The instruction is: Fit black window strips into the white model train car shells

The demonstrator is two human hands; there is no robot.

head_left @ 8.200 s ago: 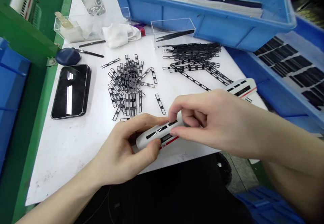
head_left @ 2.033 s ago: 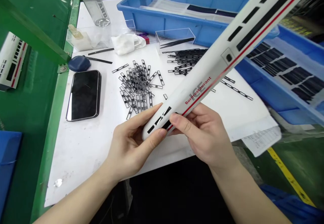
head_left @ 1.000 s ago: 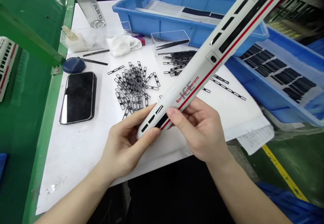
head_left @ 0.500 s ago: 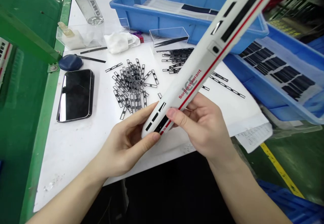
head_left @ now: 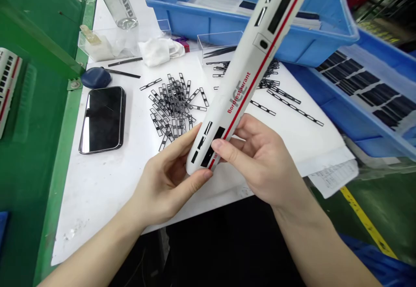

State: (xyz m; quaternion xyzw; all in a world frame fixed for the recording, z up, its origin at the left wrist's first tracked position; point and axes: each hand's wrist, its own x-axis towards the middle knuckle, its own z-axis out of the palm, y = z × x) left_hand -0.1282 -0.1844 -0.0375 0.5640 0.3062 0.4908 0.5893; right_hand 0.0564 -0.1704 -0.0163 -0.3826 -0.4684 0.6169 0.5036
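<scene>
Beyond the left hand, at the far left, is one striped white piece (head_left: 8, 88); nearer that hand on the bench (head_left: 97, 200), one black glossy device (head_left: 103, 120) and one dark blue rounded object (head_left: 95, 78). Ahead of the left hand (head_left: 162, 183) is one heap of short strips (head_left: 173, 105), too tangled to count. The white train shell (head_left: 243, 66), one in number, lies between both hands, its long axis slanting forward and rightward away from them, far end out of view. The left hand is closed around its near end; the right hand (head_left: 260, 161) grips just farther along, thumb on one dark window band (head_left: 207, 159), beside three small windows. The thumbs are near each other, apart. Forward of the right hand: one pile of long strips (head_left: 269, 81), uncountable, and two blue bins (head_left: 195, 23).
</scene>
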